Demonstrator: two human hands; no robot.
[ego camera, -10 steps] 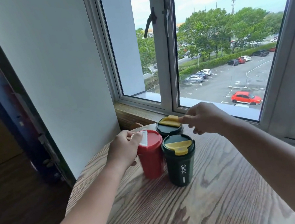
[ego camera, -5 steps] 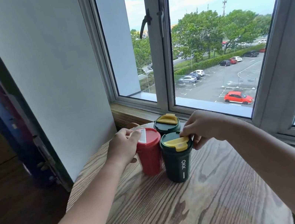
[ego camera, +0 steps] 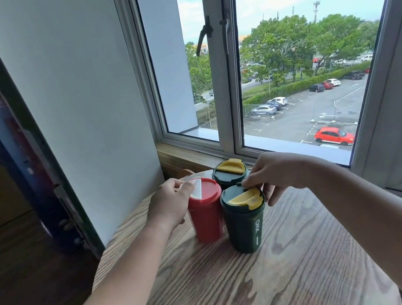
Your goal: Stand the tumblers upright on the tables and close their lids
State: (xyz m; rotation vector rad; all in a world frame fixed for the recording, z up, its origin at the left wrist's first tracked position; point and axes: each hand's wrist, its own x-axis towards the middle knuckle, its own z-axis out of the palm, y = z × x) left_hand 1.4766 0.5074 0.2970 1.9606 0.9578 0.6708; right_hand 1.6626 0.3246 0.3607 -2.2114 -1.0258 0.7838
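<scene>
While left hand (ego camera: 170, 205) clasps red tumbler (ego camera: 207, 218) | right hand (ego camera: 276, 177) pinches near green tumbler (ego camera: 244, 222) lid rim

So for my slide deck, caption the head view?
Left hand steadies red tumbler while right hand works front green tumbler lid; three upright.

A round wooden table (ego camera: 244, 291) with strong grain stands near the window. Three tumblers stand upright on it, close together: a red tumbler (ego camera: 206, 220), a dark green tumbler (ego camera: 245, 227) just beside it, and a second green tumbler (ego camera: 229, 174) behind them.
</scene>
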